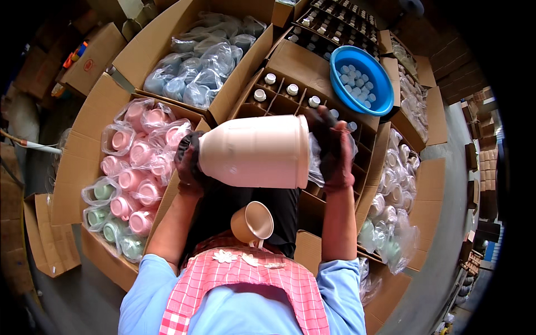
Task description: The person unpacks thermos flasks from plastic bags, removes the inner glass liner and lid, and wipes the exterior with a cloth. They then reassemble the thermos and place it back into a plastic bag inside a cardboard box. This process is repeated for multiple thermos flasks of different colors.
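A large pale pink jug lies on its side in front of me, held between both hands. My left hand, in a dark glove, grips its narrow end. My right hand, also gloved, presses against its wide base, with a clear plastic bag bunched under the fingers. A small pink cup with a handle rests in my lap, just below the jug, mouth facing up.
Open cardboard boxes surround me: bagged pink and green cups at left, bagged blue ones behind, a divided box with white-capped bottles ahead, a blue basin of caps, bagged items at right.
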